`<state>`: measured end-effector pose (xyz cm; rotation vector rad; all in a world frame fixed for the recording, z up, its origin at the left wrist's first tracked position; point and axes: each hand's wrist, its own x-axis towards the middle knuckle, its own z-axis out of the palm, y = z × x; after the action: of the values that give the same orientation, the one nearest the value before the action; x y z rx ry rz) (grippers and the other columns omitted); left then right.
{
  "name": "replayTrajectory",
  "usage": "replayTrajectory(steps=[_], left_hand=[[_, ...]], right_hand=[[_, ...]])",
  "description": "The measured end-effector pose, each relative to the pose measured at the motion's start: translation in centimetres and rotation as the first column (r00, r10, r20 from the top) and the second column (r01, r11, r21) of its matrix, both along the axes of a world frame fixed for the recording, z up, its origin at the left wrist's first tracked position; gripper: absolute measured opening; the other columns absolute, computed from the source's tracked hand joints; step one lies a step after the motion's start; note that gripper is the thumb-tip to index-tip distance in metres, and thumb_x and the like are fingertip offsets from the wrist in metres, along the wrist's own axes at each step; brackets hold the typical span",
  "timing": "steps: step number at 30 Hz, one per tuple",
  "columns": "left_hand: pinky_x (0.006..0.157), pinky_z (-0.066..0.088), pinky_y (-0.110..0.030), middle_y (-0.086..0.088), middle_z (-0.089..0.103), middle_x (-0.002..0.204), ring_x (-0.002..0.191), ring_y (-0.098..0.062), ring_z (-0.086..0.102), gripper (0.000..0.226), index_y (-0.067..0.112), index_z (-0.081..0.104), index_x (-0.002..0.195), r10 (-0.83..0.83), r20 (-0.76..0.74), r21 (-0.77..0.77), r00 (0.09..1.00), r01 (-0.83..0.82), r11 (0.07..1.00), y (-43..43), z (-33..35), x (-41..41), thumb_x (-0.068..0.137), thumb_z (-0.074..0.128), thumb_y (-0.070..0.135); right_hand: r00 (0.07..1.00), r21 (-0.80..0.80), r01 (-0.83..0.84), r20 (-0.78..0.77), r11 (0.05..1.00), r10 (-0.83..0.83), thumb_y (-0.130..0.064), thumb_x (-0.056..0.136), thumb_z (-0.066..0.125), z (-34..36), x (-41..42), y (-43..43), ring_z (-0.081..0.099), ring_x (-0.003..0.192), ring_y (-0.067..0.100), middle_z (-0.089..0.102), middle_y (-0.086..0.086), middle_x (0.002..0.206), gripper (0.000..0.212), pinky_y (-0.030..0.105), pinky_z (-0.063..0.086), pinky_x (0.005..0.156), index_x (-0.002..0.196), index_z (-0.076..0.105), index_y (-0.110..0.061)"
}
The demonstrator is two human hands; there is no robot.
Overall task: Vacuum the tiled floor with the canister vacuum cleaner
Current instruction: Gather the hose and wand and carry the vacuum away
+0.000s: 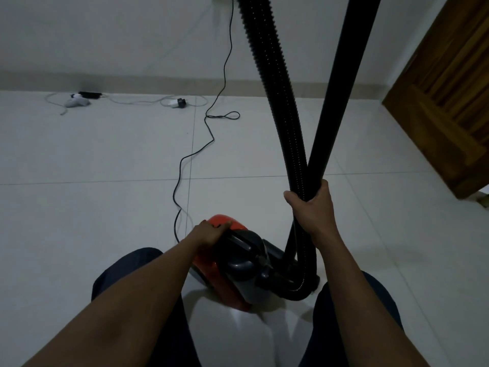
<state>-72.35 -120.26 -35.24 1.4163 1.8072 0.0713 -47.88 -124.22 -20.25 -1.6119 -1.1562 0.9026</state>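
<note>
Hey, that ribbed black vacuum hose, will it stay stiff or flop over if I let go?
Likely floppy: the ribbed hose bends in a tight loop beside the canister. Probably light too, since the right hand grips it together with the wand one-handed.

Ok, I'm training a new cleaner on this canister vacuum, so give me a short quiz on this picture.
1. True or false: the left hand rests on the canister vacuum.
2. What does the right hand grip? A) a broom B) the hose and wand together C) a door handle
3. Fill in: the power cord runs over the tiled floor towards the ____.
Key: 1 true; 2 B; 3 wall.
</note>
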Motion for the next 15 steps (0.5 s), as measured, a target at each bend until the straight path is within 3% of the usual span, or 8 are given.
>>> replayTrajectory(steps=[2, 6, 9, 12, 15], left_hand=[[0.092, 0.041, -0.036, -0.018, 0.052, 0.14, 0.123, -0.035, 0.054, 0.077, 0.007, 0.053, 0.139, -0.021, -0.047, 0.015, 0.999, 0.021, 1.0, 0.3, 0.1, 0.3, 0.094, 0.038, 0.068], [0.109, 0.039, -0.051, -0.027, 0.034, 0.148, 0.129, -0.044, 0.046, 0.06, 0.021, 0.032, 0.151, -0.134, -0.131, 0.002, 0.982, 0.136, 0.991, 0.7, -0.1, 0.7, 0.1, 0.024, 0.054], [0.113, 0.025, -0.062, -0.021, 0.029, 0.158, 0.135, -0.042, 0.041, 0.092, 0.012, 0.025, 0.153, -0.14, -0.232, -0.056, 0.963, 0.13, 0.99, 0.9, -0.4, 0.5, 0.084, 0.013, 0.073], [0.115, 0.006, -0.067, -0.017, 0.024, 0.162, 0.141, -0.04, 0.036, 0.09, 0.007, 0.013, 0.156, -0.14, -0.227, -0.087, 0.964, 0.123, 0.989, 1.5, -1.1, 0.5, 0.091, 0.013, 0.069], [0.111, 0.005, -0.075, -0.015, 0.01, 0.165, 0.14, -0.043, 0.036, 0.098, 0.008, 0.016, 0.153, -0.217, -0.189, -0.099, 0.958, 0.202, 0.974, 1.5, -0.2, 0.7, 0.086, 0.002, 0.078]], right_hand=[[1.0, -0.001, 0.008, -0.001, 1.0, -0.008, -0.022, 0.083, 0.077, 0.0, 0.0, 0.1, 0.062, 0.072, 0.009, 0.063, -0.007, 0.093, 0.044, 0.024, 0.047, 0.061, 0.117, 0.049, -0.022], [1.0, 0.003, 0.02, 0.006, 1.0, -0.02, -0.024, 0.083, 0.077, -0.2, 0.1, 0.3, 0.061, 0.07, 0.006, 0.063, -0.008, 0.093, 0.044, 0.024, 0.047, 0.061, 0.118, 0.049, -0.022], [0.999, 0.011, 0.03, 0.014, 1.0, -0.03, -0.024, 0.084, 0.077, -0.4, 0.1, 0.5, 0.061, 0.07, 0.004, 0.063, -0.01, 0.093, 0.044, 0.022, 0.047, 0.06, 0.118, 0.049, -0.023], [0.999, 0.007, 0.043, 0.017, 0.999, -0.043, -0.025, 0.083, 0.077, -0.4, 0.1, 0.6, 0.062, 0.072, 0.005, 0.063, -0.01, 0.093, 0.045, 0.025, 0.048, 0.063, 0.119, 0.05, -0.022], [0.998, 0.011, 0.047, 0.028, 0.999, -0.048, -0.025, 0.083, 0.077, -0.4, 0.0, 0.6, 0.061, 0.068, 0.004, 0.063, -0.01, 0.092, 0.045, 0.023, 0.048, 0.06, 0.119, 0.049, -0.023]])
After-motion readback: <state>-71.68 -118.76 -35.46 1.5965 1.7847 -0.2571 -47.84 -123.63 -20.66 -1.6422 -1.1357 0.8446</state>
